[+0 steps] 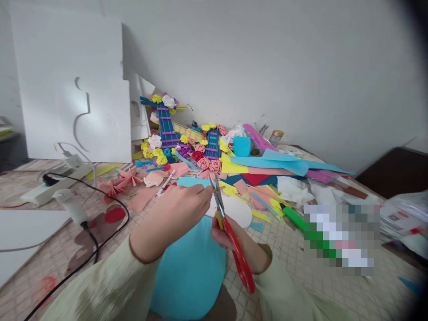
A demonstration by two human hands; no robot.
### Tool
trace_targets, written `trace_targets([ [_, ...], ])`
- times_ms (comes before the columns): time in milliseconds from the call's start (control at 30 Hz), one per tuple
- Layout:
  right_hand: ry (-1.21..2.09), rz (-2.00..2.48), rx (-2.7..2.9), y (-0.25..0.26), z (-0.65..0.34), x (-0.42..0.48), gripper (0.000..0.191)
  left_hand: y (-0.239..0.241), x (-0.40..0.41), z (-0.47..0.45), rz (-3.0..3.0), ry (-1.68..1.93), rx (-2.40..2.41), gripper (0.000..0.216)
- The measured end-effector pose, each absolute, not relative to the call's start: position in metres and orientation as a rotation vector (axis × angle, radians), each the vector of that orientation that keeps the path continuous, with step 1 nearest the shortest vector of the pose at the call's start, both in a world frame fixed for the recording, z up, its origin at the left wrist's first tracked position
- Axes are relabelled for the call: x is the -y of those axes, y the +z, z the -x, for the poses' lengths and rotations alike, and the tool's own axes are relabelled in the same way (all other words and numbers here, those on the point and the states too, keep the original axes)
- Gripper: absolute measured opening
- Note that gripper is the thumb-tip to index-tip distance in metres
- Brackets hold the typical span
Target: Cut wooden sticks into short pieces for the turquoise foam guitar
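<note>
A pair of scissors with red handles and metal blades slants in front of me, its blade tips slightly apart and pointing away. My right hand is closed around the scissors near the pivot, the handles reaching back past the wrist. A bit of yellow shows between its fingers. My left hand is pinched closed beside the blades; whatever it holds is too small to make out. Below both hands lies a large blue paper shape with a rounded edge. A white rounded piece lies just behind the blades.
Paper scraps, folded pink stars and a pen litter the table. Behind stand two guitar-like shapes with paper flowers. A white board leans on the wall. A glue gun and power strip with cables lie left.
</note>
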State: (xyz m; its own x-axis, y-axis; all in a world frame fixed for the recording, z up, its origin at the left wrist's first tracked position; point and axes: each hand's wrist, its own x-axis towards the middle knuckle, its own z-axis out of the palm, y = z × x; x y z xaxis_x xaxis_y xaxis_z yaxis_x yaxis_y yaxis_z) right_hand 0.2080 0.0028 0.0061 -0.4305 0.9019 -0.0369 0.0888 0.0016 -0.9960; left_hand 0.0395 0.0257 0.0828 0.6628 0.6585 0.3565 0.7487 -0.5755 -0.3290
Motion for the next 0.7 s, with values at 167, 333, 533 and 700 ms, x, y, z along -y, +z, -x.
trace_targets([
  [167, 1.428, 1.041, 1.567, 0.003, -0.207, -0.003, 0.020, 0.085, -0.031, -0.037, 2.479, -0.296, 1.016, 0.021],
  [333, 1.505, 1.071, 1.475, -0.005, -0.203, -0.004, 0.016, 0.082, -0.038, -0.034, 2.521, -0.339, 0.981, 0.023],
  [533, 1.525, 1.159, 1.436, -0.017, -0.196, -0.014, 0.014, 0.071, -0.050, -0.040, 2.591, -0.272, 1.094, 0.024],
  [700, 1.492, 1.167, 1.431, -0.016, -0.195, -0.023, 0.008, 0.069, -0.051, -0.043, 2.577, -0.407, 1.286, 0.024],
])
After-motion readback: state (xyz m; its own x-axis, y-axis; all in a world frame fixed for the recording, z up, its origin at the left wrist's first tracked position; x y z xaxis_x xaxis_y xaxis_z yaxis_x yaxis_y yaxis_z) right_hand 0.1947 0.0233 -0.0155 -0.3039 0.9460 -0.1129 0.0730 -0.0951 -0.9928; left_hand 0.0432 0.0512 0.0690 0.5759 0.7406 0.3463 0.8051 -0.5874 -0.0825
